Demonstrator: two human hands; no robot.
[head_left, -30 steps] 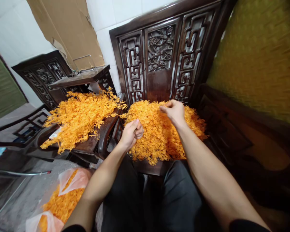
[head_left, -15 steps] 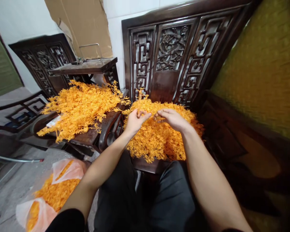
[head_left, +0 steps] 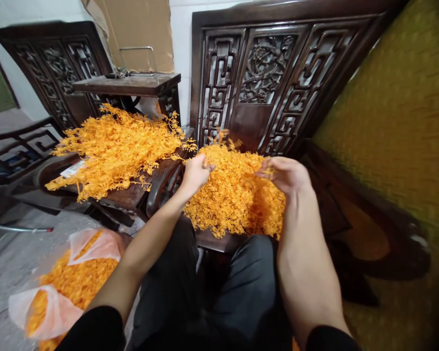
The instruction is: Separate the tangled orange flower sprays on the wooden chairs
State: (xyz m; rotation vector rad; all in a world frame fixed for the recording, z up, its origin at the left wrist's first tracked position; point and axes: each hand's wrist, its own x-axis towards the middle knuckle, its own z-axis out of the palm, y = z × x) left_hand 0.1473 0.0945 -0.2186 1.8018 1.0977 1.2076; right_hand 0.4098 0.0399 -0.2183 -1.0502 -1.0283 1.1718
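Right now both hands hover over a heap of orange plastic sprigs [head_left: 234,195] piled on the seat of a dark carved wooden chair [head_left: 263,83]. The left hand [head_left: 195,170] sits at the heap's left edge, fingers curled shut around a small sprig [head_left: 223,139] whose leafy tip pokes up above the knuckles. The right hand [head_left: 285,173] is over the right part of the heap, palm down, fingers bent and pinched on a bit of orange – how much it holds I cannot tell, since the fingers hide it. The two hands are apart, with the heap between them.

To the left, a second pile of longer orange branches [head_left: 113,146] lies spread across another dark chair [head_left: 54,165] – just beside the first heap, near the armrest. Behind it stands a small wooden side table [head_left: 131,84], with a sheet of cardboard [head_left: 139,29] leaning on the white wall. On the floor at lower left is a clear plastic bag [head_left: 58,287] full of more orange pieces. A yellow-green cushion [head_left: 398,112] fills the right side.
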